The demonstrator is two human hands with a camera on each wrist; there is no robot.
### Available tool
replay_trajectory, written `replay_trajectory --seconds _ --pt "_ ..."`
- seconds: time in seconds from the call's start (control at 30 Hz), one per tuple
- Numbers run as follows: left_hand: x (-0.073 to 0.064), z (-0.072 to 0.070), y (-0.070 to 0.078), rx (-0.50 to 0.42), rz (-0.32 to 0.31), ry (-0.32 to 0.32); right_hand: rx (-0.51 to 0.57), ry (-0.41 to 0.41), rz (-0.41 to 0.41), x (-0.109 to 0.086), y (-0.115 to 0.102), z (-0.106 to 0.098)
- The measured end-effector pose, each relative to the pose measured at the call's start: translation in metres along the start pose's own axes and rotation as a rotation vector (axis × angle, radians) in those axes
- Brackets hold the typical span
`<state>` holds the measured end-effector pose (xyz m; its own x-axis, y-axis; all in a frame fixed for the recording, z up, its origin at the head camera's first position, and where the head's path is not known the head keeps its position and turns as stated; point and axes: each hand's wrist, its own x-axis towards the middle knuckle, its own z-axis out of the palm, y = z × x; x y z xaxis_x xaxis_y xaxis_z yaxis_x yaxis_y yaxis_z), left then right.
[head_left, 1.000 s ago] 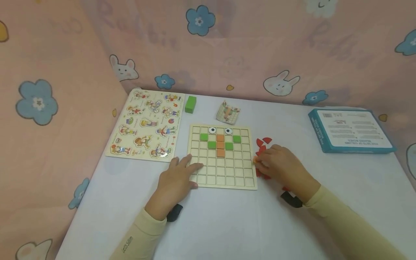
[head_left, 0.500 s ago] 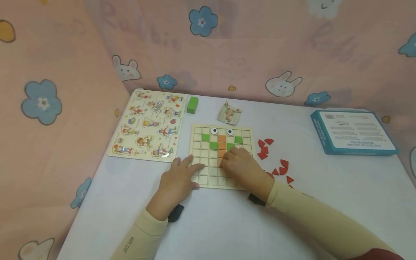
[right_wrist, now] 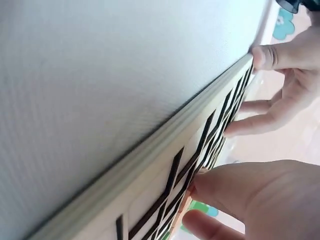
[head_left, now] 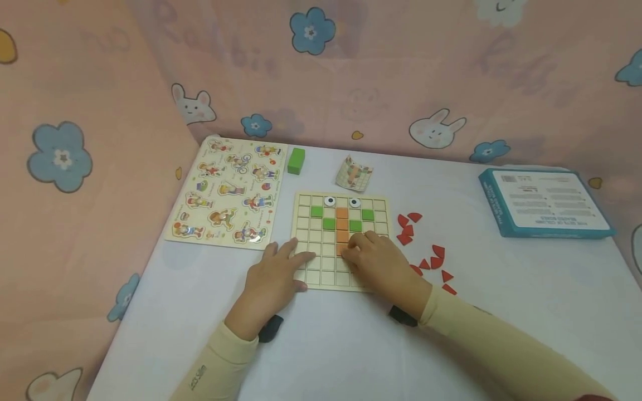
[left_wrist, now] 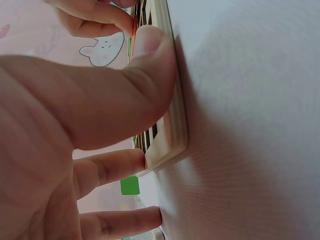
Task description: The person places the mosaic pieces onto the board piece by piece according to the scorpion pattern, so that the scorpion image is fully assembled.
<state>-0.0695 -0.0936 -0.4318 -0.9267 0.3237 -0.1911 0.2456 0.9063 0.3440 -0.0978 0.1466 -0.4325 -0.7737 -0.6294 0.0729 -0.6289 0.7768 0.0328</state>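
A square wooden grid board (head_left: 313, 277) lies on the white table. Green square tiles (head_left: 329, 224), two eye tiles (head_left: 354, 203) and a column of orange square tiles (head_left: 342, 213) sit in its cells. My left hand (head_left: 268, 284) rests at the board's left edge, fingers spread, the thumb (left_wrist: 150, 75) on its near left corner. Above the board's middle, my right hand (head_left: 383, 267) has thumb and forefinger at the lowest orange tile (head_left: 341, 249), pinching it at its cell. The right fingers partly cover that tile and the cells to its right.
Several red pieces (head_left: 437, 262) lie scattered right of the board. Behind it are a small creased pattern card (head_left: 354, 174) and a green block (head_left: 296, 161). A picture puzzle board (head_left: 225, 192) lies back left, a teal box (head_left: 549, 203) back right.
My right hand has come from the red pieces leftward onto the board with an orange tile, which now lies at the column's lower end. Lately it shifted slightly right. The left hand stays put.
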Motion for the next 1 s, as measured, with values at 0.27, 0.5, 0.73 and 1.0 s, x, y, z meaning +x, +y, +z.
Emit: replay_trajectory --seconds 0.27,0.5,0.73,1.0 --pt "-0.002 0.0 -0.001 -0.003 0.005 0.018 0.108 -0.02 0.036 0.005 0.004 0.002" --pt "-0.002 0.003 -0.001 -0.002 0.016 0.021 0.107 -0.088 0.067 0.009 0.003 -0.003" --pt "-0.002 0.002 -0.001 -0.005 0.015 0.025 0.183 -0.052 0.091 0.004 0.018 -0.011" --pt "-0.002 0.0 0.001 -0.018 0.015 0.021 0.226 0.077 0.352 -0.019 0.08 -0.033"
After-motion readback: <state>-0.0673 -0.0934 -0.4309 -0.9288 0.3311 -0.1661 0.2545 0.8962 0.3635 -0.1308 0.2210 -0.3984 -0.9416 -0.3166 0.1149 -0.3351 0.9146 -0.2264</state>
